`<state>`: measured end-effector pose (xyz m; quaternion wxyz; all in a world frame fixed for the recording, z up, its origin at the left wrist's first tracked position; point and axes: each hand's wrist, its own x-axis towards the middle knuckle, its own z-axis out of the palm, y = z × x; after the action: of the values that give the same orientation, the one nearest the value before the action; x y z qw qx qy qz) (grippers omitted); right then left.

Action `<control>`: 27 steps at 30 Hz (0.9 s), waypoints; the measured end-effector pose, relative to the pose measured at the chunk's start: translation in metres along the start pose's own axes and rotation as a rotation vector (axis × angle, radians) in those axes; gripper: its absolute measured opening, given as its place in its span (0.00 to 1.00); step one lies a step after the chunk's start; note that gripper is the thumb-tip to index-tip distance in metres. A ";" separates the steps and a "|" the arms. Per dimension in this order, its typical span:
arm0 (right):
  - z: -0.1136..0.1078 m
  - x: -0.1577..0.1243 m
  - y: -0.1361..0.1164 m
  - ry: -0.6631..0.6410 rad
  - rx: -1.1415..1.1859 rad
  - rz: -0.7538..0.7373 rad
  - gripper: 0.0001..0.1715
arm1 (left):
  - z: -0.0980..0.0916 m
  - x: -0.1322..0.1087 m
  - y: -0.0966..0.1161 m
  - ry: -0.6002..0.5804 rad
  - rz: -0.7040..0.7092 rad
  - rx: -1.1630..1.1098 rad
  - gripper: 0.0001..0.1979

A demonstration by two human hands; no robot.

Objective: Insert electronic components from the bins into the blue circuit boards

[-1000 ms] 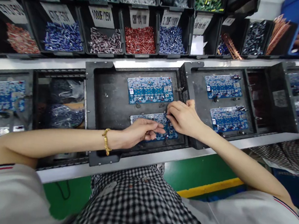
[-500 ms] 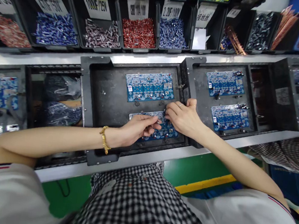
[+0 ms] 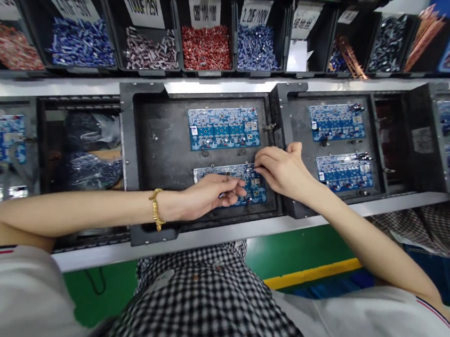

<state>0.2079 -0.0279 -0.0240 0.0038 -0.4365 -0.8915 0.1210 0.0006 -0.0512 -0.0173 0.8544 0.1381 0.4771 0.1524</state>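
Note:
Over the nearer blue circuit board are both my hands. My left hand, with a gold bracelet at the wrist, is palm up above the board's left part, thumb and fingers pinched; whatever sits in the pinch is too small to name. At the board's top right, the fingertips of my right hand are pressed together, and what they hold is hidden. A second circuit board lies behind it in the same black tray, with a small white label on its left side.
Labelled bins of small components line the back, among them red capacitors, blue capacitors and copper-coloured strips. To the right, another tray holds two circuit boards. A bagged bundle lies left of my tray.
My right hand has shifted slightly right and up at the board's top right corner. My left hand has moved a little, its fingers still curled. The whole view has drifted slightly.

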 end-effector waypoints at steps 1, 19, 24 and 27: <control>0.003 0.001 0.003 0.001 -0.007 -0.007 0.11 | -0.001 0.001 0.000 -0.016 0.009 0.018 0.07; -0.005 0.004 -0.022 0.129 0.078 -0.066 0.13 | 0.005 0.004 0.009 0.051 0.001 -0.166 0.10; -0.021 0.038 -0.018 0.167 0.048 -0.077 0.15 | 0.004 0.006 0.036 0.045 0.100 -0.233 0.13; -0.019 0.076 0.014 0.141 -0.015 0.032 0.15 | -0.001 0.010 0.052 0.095 0.125 -0.192 0.11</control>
<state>0.1741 0.0435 -0.0158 0.0615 -0.4581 -0.8828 0.0835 -0.0019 0.0002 -0.0064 0.8291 0.0778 0.4906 0.2567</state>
